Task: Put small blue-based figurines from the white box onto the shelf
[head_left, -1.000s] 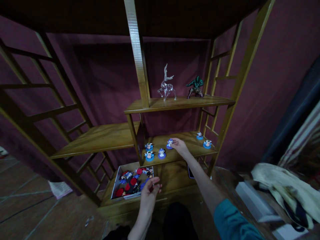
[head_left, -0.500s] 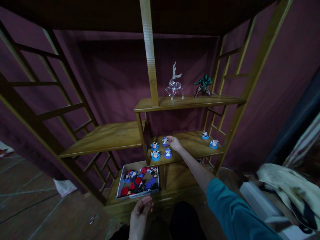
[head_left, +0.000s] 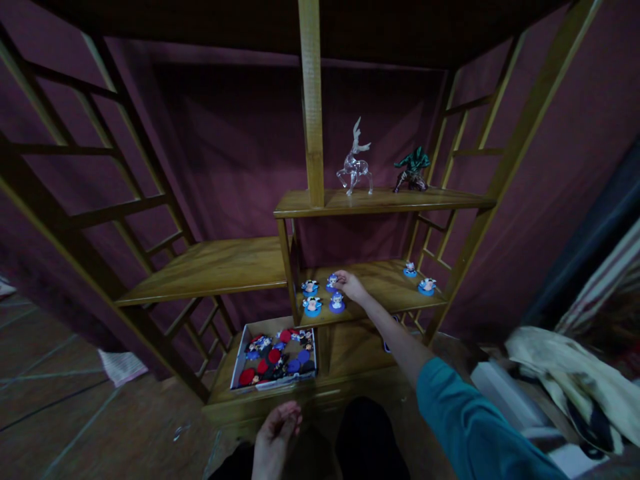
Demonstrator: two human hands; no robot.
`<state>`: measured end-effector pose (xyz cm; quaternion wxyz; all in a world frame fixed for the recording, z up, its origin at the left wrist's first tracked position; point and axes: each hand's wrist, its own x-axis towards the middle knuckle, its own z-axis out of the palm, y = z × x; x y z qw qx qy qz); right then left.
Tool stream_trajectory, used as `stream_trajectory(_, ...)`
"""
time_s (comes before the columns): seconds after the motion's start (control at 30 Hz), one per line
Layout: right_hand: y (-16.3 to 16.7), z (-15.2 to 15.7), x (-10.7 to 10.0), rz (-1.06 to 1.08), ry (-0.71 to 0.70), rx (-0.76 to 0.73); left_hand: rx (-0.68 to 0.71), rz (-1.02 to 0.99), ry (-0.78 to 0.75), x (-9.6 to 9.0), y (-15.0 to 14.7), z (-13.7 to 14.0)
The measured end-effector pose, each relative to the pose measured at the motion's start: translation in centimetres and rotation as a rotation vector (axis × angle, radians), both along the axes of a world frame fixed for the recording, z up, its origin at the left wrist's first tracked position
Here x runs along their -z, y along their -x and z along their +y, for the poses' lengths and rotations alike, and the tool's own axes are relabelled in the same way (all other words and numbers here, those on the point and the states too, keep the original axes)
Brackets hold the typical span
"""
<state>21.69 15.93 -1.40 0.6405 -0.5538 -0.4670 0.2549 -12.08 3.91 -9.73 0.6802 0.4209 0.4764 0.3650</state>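
Note:
My right hand (head_left: 353, 288) reaches over the lower right shelf (head_left: 385, 283), its fingers closed on a small purple-and-white figurine (head_left: 332, 283) that stands at the shelf's surface. Just in front of it is a similar figurine on a purple base (head_left: 337, 303). To their left are two figurines on blue bases, one at the back (head_left: 310, 288) and one at the front (head_left: 313, 307). My left hand (head_left: 276, 437) hovers below the front of the cabinet, palm up, fingers loosely curled towards the thumb, with nothing visible in them.
An open box (head_left: 239, 363) of red, blue and black figurines sits on the bottom board. Two blue-based figurines (head_left: 427, 287) stand at the shelf's right end. Above are a clear deer (head_left: 356, 167) and a green-cloaked figure (head_left: 413, 170). A wooden post (head_left: 313, 107) rises left of the deer.
The view has shifted slightly. My right hand stays at the purple figurine, which now shows more of its front. My left hand keeps its curled shape near the same place.

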Motion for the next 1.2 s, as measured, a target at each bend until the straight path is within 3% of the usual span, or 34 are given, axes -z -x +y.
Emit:
stream_trajectory(0.43,-0.1,0.1,0.5,-0.023,-0.004,-0.043,-0.015,-0.042,0.042,0.9,0.9,-0.9)
stream_trajectory(0.73,-0.5,-0.3,0.0,-0.126,0.093,-0.144,0.01,-0.047,0.028,2.7,2.7,-0.8)
stream_trajectory(0.97,-0.7,-0.4,-0.3,-0.115,0.063,-0.203,-0.012,-0.035,0.044,2.4,3.2,-1.0)
stream_trajectory(1.2,-0.4,-0.2,-0.4,-0.072,0.085,-0.161,-0.012,-0.029,0.066,1.5,2.9,-2.0)
